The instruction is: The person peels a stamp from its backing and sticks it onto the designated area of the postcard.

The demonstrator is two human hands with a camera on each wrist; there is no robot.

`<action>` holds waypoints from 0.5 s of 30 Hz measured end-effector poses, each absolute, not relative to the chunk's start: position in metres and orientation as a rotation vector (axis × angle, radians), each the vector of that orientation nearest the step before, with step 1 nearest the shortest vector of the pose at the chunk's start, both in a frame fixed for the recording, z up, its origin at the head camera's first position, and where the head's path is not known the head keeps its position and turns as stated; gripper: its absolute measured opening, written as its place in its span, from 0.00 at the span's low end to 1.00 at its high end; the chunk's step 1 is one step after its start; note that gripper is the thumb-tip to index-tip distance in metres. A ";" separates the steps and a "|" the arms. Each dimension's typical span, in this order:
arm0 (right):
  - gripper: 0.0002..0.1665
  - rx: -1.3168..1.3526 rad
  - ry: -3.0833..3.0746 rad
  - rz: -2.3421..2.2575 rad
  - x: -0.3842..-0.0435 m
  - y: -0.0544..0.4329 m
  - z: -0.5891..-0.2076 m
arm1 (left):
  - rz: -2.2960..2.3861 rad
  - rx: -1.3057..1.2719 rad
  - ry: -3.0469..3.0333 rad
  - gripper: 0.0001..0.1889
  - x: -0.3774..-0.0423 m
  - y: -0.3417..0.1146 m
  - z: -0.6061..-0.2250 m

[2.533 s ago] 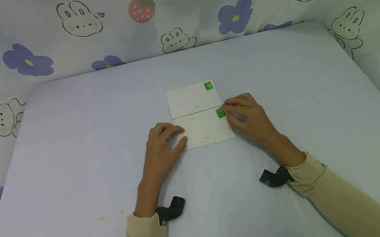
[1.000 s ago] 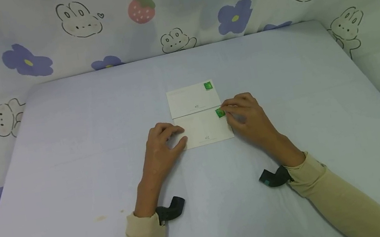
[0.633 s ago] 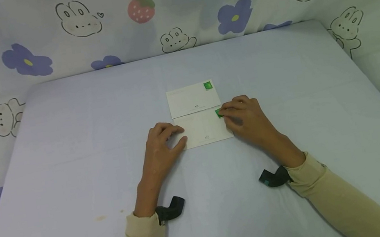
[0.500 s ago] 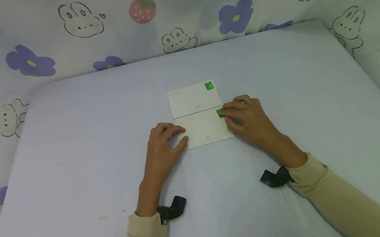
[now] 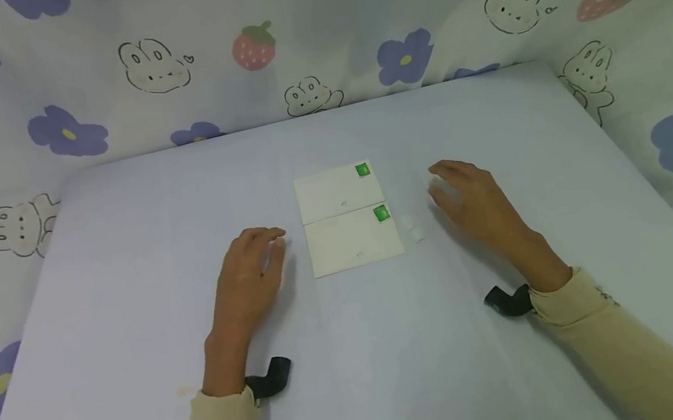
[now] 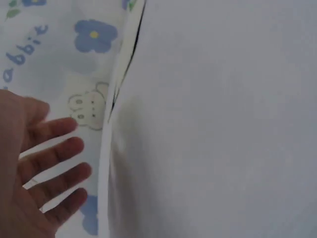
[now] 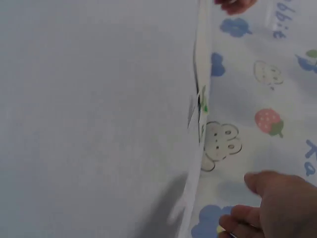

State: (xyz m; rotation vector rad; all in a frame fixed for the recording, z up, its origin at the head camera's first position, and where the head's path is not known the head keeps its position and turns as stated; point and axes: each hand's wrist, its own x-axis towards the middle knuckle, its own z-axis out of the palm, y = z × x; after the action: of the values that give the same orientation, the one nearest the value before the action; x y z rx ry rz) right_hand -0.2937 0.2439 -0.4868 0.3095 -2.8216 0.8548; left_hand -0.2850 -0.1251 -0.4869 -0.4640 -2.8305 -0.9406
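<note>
Two cream cards like postcards lie flat, edge to edge, in the head view. The far card bears a green stamp at its upper right corner. On the near card, another green stamp sits in the same corner. My left hand is left of the cards, apart from them, its fingers loose and spread in the left wrist view. To their right, my right hand hovers with relaxed fingers and nothing in its grasp.
Small whitish scraps lie just right of the near card. A white cloth covers the table. Behind it hangs a curtain printed with rabbits, flowers and strawberries. A dark wrist camera sits on each cuff.
My right hand has let go of the near card's stamp and moved off to the right. My left hand has drawn back left from that card. The head view has tilted up slightly.
</note>
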 end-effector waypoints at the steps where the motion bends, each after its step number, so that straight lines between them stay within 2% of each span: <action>1: 0.34 0.302 -2.861 0.788 -0.297 0.249 -0.488 | -0.842 -0.458 -2.877 0.23 -0.288 -0.131 -0.485; 4: 0.51 0.277 -2.984 0.570 -0.309 0.259 -0.491 | -0.577 -0.430 -3.018 0.37 -0.298 -0.143 -0.481; 6: 0.57 0.233 -3.050 0.471 -0.317 0.262 -0.492 | -0.455 -0.408 -3.104 0.42 -0.304 -0.147 -0.481; 10: 0.59 0.191 -3.110 0.423 -0.325 0.264 -0.499 | -0.421 -0.364 -3.166 0.44 -0.307 -0.149 -0.484; 15: 0.58 0.229 -3.123 0.450 -0.330 0.261 -0.508 | -0.398 -0.353 -3.165 0.45 -0.311 -0.147 -0.489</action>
State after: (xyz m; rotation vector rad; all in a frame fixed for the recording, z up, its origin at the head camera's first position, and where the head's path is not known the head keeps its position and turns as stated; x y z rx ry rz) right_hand -0.3305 0.2605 -0.5080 0.2290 -3.1232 0.4500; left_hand -0.3112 -0.1467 -0.4890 -0.3535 -3.1653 -0.3981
